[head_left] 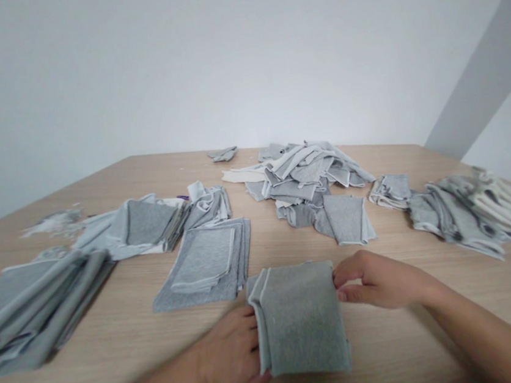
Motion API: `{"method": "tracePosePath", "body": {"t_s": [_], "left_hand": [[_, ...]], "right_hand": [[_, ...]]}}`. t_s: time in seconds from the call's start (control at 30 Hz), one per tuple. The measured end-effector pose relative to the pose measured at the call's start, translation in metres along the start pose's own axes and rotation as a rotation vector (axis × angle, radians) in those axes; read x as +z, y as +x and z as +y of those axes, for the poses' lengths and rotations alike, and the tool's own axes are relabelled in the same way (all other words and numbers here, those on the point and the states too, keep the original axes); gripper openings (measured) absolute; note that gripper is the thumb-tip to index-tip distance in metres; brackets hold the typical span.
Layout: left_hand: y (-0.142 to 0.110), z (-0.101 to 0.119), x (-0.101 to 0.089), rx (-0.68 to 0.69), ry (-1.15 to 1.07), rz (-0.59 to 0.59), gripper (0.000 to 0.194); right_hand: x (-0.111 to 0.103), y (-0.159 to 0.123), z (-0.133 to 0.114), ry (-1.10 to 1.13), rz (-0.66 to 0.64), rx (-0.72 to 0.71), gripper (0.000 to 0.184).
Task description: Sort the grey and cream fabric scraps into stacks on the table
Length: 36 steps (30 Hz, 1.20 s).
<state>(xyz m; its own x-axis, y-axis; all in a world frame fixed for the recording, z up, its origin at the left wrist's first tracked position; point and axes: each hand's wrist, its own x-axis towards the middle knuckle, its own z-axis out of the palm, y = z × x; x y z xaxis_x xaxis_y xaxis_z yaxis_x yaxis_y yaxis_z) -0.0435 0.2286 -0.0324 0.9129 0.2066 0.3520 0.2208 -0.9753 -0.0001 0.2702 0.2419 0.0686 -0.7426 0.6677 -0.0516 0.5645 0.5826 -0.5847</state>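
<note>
A folded grey cloth [300,318] with pale edging lies on the wooden table [130,347] in front of me. My left hand [232,354] grips its left folded edge, fingers curled under the layers. At the cloth's upper right corner my right hand [376,279] pinches the edge between thumb and fingers. Just left of the cloth lies a flat stack of folded grey cloths [206,261].
A loose heap of grey and cream cloths [302,177] sits at the table's middle back. More piles lie at the right [469,207], far left [33,309] and left middle [144,226]. One small cloth [222,154] is near the far edge. A white wall stands behind.
</note>
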Motion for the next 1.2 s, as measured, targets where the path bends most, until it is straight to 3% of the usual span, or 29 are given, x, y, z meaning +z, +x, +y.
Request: {"method": "tracePosePath", "body": {"t_s": [0.17, 0.47, 0.67, 0.83, 0.93, 1.1, 1.2], "left_hand": [[-0.005, -0.003, 0.001, -0.001, -0.086, -0.01, 0.044], [0.0, 0.003, -0.001, -0.006, -0.064, 0.028, 0.032], [0.001, -0.003, -0.001, 0.032, -0.098, 0.042, 0.022], [-0.002, -0.002, -0.001, 0.026, -0.068, 0.103, 0.057], [0.0, -0.003, -0.003, 0.011, -0.036, 0.109, 0.066], [0.002, -0.005, -0.005, 0.033, -0.052, 0.107, 0.061], [0.004, -0.003, -0.006, 0.009, -0.048, 0.102, 0.043]], "right_hand": [[0.005, 0.007, 0.004, -0.058, 0.084, -0.038, 0.035], [0.02, 0.011, 0.004, 0.006, -0.005, 0.013, 0.038], [0.029, 0.013, 0.001, -0.107, -0.075, 0.036, 0.052], [0.026, 0.014, 0.004, -0.267, -0.011, 0.22, 0.055], [0.027, 0.02, 0.01, -0.4, 0.009, 0.389, 0.058], [0.036, 0.034, 0.025, -0.489, 0.113, 0.552, 0.05], [0.042, 0.038, 0.031, -0.507, 0.127, 0.611, 0.053]]}}
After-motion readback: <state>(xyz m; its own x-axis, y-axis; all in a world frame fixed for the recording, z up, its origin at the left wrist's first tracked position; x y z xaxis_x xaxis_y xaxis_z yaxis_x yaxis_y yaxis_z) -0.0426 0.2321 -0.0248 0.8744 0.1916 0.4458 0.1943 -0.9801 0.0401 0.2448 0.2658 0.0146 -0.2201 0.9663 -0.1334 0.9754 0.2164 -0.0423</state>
